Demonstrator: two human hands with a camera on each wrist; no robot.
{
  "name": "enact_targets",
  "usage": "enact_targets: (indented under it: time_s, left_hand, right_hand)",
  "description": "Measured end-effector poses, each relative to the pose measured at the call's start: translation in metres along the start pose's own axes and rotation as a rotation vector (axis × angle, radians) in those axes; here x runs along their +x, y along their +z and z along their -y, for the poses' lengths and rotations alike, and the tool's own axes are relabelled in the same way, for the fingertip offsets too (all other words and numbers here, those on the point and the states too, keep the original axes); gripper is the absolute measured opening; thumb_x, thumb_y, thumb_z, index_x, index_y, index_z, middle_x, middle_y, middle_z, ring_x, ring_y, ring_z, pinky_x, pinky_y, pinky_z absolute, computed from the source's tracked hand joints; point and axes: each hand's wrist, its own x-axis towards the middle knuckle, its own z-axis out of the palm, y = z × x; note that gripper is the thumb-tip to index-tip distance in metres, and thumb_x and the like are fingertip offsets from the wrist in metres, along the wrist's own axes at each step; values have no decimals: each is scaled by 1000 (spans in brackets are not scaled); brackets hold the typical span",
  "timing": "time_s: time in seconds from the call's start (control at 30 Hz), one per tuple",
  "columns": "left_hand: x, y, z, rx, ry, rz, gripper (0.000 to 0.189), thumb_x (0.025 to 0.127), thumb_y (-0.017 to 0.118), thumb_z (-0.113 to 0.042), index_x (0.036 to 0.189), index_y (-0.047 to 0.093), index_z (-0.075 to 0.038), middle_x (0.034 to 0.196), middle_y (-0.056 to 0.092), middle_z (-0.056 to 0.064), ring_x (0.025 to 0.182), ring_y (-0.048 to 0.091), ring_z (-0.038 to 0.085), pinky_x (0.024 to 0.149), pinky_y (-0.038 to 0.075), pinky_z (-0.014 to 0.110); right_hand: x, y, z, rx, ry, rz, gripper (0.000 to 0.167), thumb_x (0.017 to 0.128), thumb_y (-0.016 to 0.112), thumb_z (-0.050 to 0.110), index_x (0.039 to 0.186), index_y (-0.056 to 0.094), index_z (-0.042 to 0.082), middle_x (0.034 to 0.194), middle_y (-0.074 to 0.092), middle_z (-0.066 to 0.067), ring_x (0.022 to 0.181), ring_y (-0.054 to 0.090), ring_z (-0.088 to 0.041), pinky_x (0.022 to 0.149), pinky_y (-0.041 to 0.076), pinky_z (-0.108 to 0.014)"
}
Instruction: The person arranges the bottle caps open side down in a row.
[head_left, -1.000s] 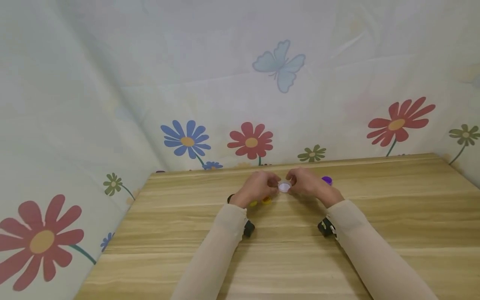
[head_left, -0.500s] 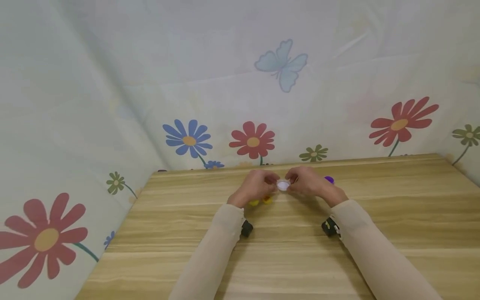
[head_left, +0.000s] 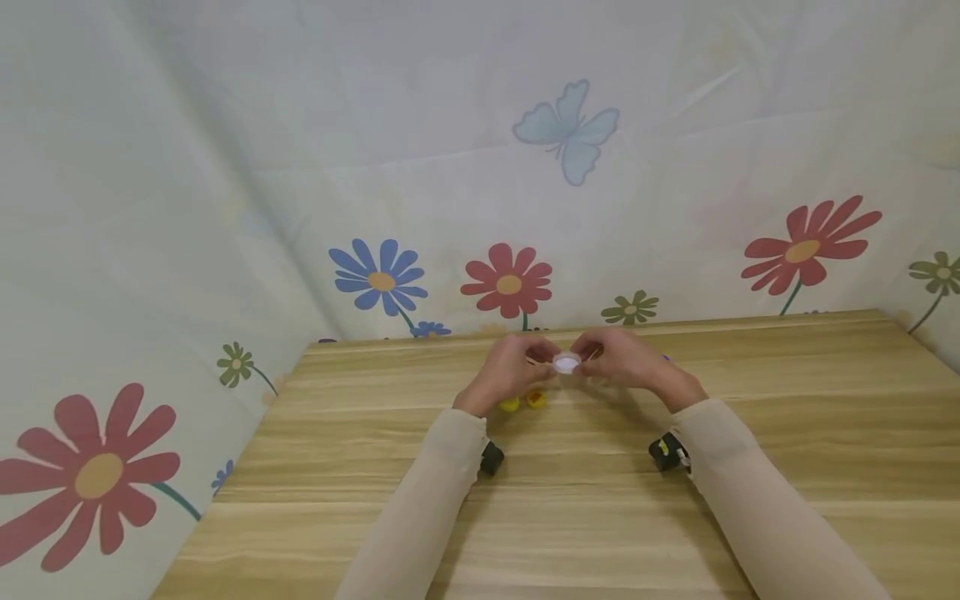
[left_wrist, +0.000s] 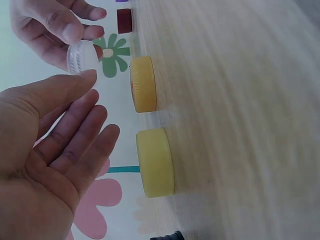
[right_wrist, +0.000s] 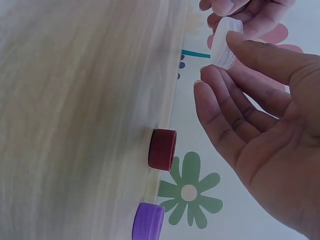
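Note:
A white ribbed bottle cap is held above the table between both hands. My left hand pinches its left side with thumb and fingers. From the other side my right hand pinches it too; the thumb lies on the ribbed edge in the right wrist view. Under the left hand, a yellow cap and an orange-yellow cap rest on the table. A dark red cap and a purple cap lie by the right hand, mostly hidden in the head view.
The wood-grain table reaches back to a flower-printed cloth. Part of a black object shows at the bottom of the left wrist view. Black wrist cameras hang under both sleeves.
Both hands have lifted the white cap slightly, away from the table. The right forearm has shifted a little to the right, covering more of the purple cap.

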Motion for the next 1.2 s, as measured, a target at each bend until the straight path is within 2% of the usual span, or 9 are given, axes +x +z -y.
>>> enact_targets:
  time_s: [0.2,0.37,0.47,0.7,1.2]
  left_hand:
    - [0,0,0,-18,-5,-11,22,95,82,-11,117,79,-7,109,77,3,101,72,20,88,59,27]
    - [-2,-1,-1,-33,-8,-23,22,96,82,-13,117,79,-8,109,77,1,100,71,15,90,59,27]
    - [-3,-1,-1,-25,-6,-26,23,97,81,-15,118,79,-9,109,77,1,101,71,15,91,58,27]
    - [-4,-1,-2,-11,3,-34,22,98,80,-16,119,79,-9,111,78,2,101,73,17,89,58,25]
    - [-2,-1,-2,-9,27,-40,20,100,78,-20,115,80,-8,107,78,0,99,71,16,84,58,23]
  right_hand:
    - [-2,-2,1,10,-14,-27,26,98,75,8,119,69,-7,107,72,-16,99,68,-30,88,56,-47]
    - [-4,-4,3,17,-5,-34,21,101,73,12,115,70,-3,105,72,-13,91,67,-27,80,57,-41]
    - [-5,-4,3,32,6,-32,20,102,71,13,115,70,-2,105,72,-13,89,68,-29,76,57,-38]
    - [-5,-5,1,57,1,-34,19,103,70,12,116,69,-3,106,71,-14,92,69,-36,76,58,-38]
    - [-7,-6,1,76,-34,-62,17,104,69,10,114,70,-4,104,72,-15,89,69,-35,72,57,-35]
